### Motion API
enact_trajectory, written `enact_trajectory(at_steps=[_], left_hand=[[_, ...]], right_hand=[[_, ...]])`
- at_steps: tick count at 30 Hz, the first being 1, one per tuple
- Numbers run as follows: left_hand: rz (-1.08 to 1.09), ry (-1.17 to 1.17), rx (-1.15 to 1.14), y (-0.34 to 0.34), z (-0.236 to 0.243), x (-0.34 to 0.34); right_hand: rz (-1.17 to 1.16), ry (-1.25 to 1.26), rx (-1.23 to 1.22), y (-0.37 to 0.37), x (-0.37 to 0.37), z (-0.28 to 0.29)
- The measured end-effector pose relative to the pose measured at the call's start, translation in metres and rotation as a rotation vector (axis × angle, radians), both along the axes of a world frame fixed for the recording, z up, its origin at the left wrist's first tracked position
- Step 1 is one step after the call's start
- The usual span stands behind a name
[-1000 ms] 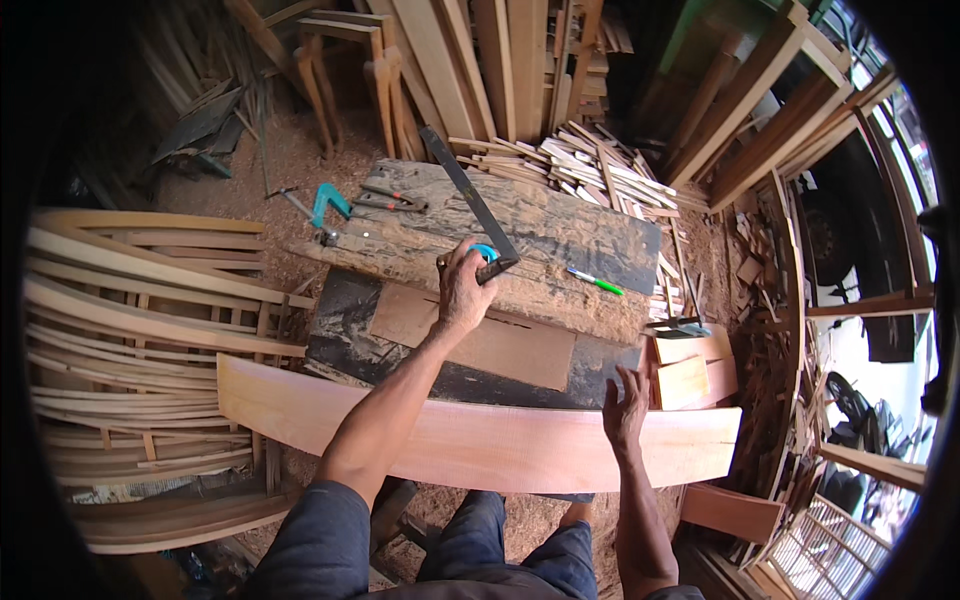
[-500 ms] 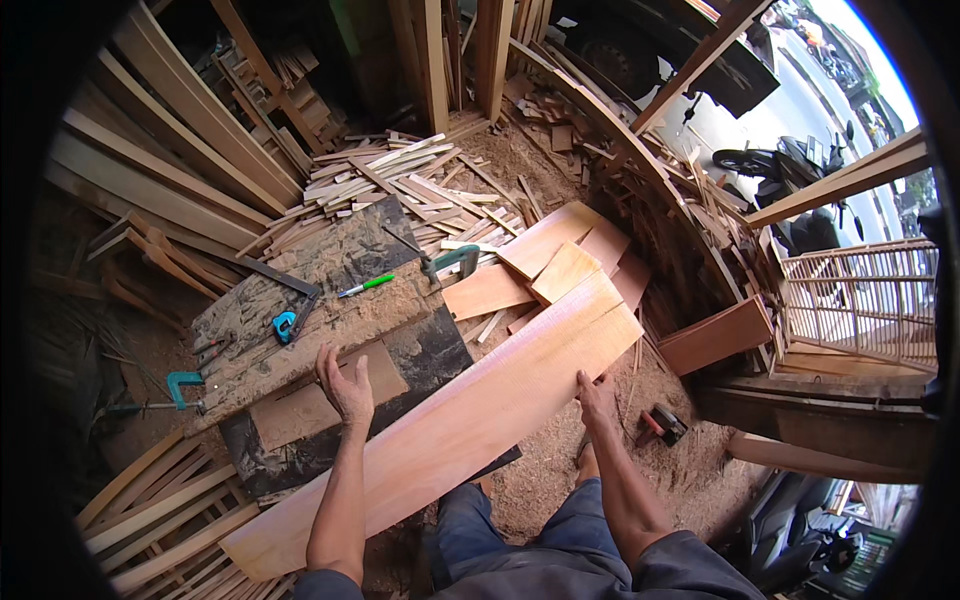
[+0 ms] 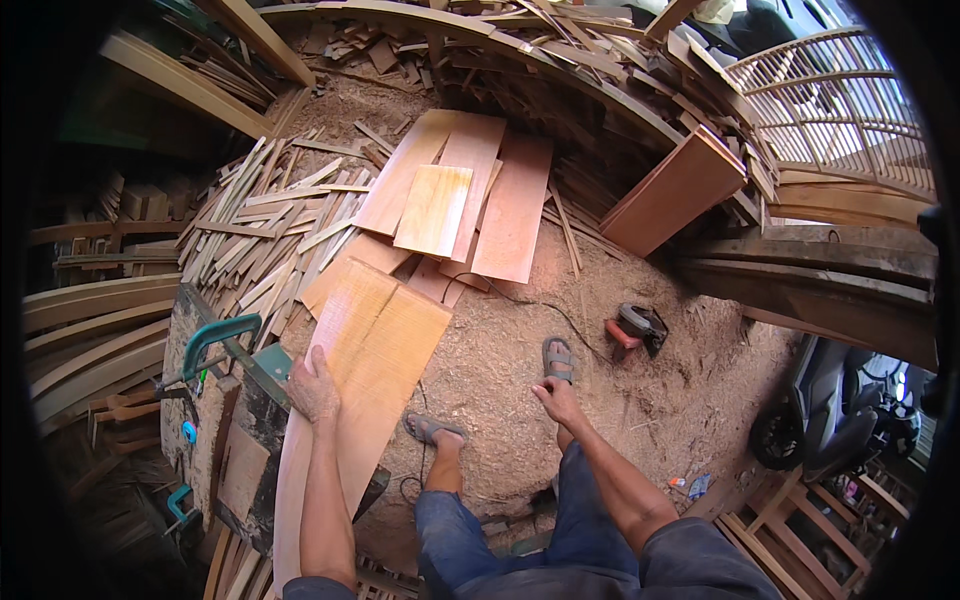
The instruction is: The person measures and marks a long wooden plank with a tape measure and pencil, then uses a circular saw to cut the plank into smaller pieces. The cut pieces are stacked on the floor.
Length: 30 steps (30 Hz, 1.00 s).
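right hand (image 3: pixel 560 402) off plank (image 3: pixel 382 335) since 0.5 s ago, now half-curled, nothing visible in it, above sawdust floor (image 3: pixel 500 345). left hand (image 3: pixel 317 390) on plank's left edge, thumb on upper face; other fingers partly hidden, cannot tell if gripping. plank slants up from lower left, just beside workbench (image 3: pixel 212 425) with teal clamp (image 3: pixel 228 326). beyond: corded power tool (image 3: pixel 636 325) on floor, loose boards (image 3: pixel 432 205), heap of thin sticks (image 3: pixel 270 215).

Sawdust-covered floor (image 3: pixel 700 400), brightly lit slatted panel (image 3: pixel 835 112) at upper right, dark beam (image 3: pixel 815 300) beneath, motorbike (image 3: pixel 825 420) at right.
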<state>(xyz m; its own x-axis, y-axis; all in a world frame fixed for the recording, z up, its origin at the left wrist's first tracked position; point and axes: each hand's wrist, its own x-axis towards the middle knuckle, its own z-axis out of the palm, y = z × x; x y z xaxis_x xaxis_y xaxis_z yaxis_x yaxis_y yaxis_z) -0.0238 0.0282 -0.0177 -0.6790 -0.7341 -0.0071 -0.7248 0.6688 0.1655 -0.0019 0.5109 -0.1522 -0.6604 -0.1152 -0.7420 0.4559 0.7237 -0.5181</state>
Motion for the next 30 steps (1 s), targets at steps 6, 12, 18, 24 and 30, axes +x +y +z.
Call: enact_trajectory(at_steps=[6, 12, 18, 24, 30], left_hand=[[-0.014, 0.039, 0.157, -0.013, -0.005, 0.01], [0.026, -0.09, 0.014, 0.015, 0.016, -0.002], [-0.032, 0.016, 0.156, 0.005, 0.009, -0.004], [-0.114, 0.044, 0.03, -0.016, -0.009, 0.012], [-0.023, -0.117, -0.048, -0.012, -0.01, 0.002]], right_hand=[[0.283, 0.131, 0.414, 0.202, -0.051, -0.192], [0.442, 0.009, 0.599, 0.271, -0.08, -0.296], [0.203, -0.065, 0.57, 0.322, -0.084, -0.217], [-0.272, 0.26, 0.288, 0.333, -0.055, -0.021], [-0.608, 0.315, 0.009, 0.236, -0.019, 0.156]])
